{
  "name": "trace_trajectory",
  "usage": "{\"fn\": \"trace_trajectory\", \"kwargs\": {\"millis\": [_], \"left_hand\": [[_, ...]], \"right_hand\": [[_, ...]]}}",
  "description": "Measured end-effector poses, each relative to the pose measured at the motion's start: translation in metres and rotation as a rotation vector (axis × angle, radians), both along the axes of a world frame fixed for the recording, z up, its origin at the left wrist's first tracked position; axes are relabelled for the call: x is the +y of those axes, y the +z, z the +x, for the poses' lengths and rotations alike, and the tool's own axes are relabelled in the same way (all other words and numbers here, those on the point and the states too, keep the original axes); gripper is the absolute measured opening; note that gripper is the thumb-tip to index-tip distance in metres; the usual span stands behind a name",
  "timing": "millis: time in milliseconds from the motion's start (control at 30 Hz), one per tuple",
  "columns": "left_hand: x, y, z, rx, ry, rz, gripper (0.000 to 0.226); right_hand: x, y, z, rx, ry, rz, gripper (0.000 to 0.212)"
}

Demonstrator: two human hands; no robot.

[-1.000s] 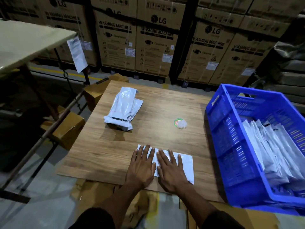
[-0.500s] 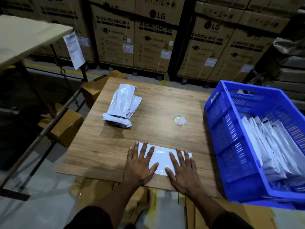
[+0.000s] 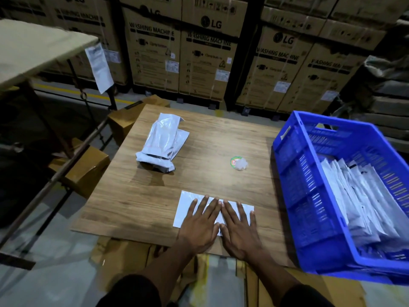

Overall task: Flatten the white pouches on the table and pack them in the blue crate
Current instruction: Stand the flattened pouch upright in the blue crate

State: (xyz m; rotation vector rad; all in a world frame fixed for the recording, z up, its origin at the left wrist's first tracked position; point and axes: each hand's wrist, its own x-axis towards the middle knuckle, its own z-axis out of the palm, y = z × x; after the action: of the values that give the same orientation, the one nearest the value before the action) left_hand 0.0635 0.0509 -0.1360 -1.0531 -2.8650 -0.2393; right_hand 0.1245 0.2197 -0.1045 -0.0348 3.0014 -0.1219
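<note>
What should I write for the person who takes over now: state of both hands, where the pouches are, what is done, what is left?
Left hand and right hand: both flat, fingers straight, pressing one white pouch at the near edge of the wooden table.
Pile of unflattened pouches: far left of the table.
Blue crate: right of the table, already holding a row of packed pouches.
Done: many pouches packed.
Left: put this pouch in the crate, then flatten and pack the pile.

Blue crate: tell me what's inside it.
The blue crate holds a row of white pouches leaning on edge. They cover its floor, and its near wall hides their lower ends.
</note>
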Motion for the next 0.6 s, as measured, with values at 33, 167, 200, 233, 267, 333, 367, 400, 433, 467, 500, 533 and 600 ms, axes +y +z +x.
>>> {"fn": "trace_trajectory", "kwargs": {"millis": [33, 167, 200, 233, 267, 333, 367, 400, 433, 467, 500, 533, 600], "left_hand": [[0.000, 0.000, 0.000, 0.002, -0.010, 0.003, 0.063], [-0.019, -0.009, -0.007, -0.039, 0.009, 0.025, 0.065], [-0.027, -0.011, -0.009, -0.056, 0.051, 0.051, 0.066], [-0.033, -0.012, -0.010, -0.062, 0.083, 0.076, 0.066], [-0.037, -0.012, -0.009, -0.065, 0.097, 0.093, 0.065], [-0.038, -0.009, -0.008, -0.068, 0.090, 0.108, 0.064], [-0.037, -0.008, -0.008, -0.065, 0.090, 0.111, 0.064], [-0.036, -0.007, -0.009, -0.066, 0.093, 0.104, 0.065], [-0.036, -0.008, -0.010, -0.068, 0.097, 0.091, 0.066], [-0.036, -0.008, -0.011, -0.071, 0.100, 0.074, 0.066], [-0.037, -0.008, -0.013, -0.073, 0.103, 0.057, 0.067], [-0.037, -0.007, -0.015, -0.076, 0.103, 0.045, 0.067], [-0.036, -0.004, -0.019, -0.094, 0.085, 0.013, 0.067]], "right_hand": [[0.000, 0.001, 0.002, 0.006, -0.002, -0.003, 0.061], [0.010, -0.007, 0.008, 0.027, -0.023, 0.025, 0.061], [0.013, -0.007, 0.010, 0.029, -0.033, 0.031, 0.062], [0.014, -0.008, 0.011, 0.027, -0.041, 0.036, 0.064], [0.016, -0.009, 0.012, 0.022, -0.042, 0.034, 0.065], [0.015, -0.006, 0.013, 0.016, -0.030, 0.025, 0.068], [0.014, -0.004, 0.013, 0.001, -0.016, 0.019, 0.071], [0.013, 0.000, 0.014, 0.000, 0.008, 0.028, 0.074], [0.012, 0.004, 0.015, 0.029, 0.049, 0.049, 0.077], [0.011, 0.009, 0.015, 0.067, 0.094, 0.066, 0.075], [0.010, 0.011, 0.016, 0.098, 0.147, 0.083, 0.067], [0.011, 0.012, 0.017, 0.137, 0.204, 0.108, 0.055], [0.007, 0.012, 0.016, 0.181, 0.262, 0.142, 0.032]]}}
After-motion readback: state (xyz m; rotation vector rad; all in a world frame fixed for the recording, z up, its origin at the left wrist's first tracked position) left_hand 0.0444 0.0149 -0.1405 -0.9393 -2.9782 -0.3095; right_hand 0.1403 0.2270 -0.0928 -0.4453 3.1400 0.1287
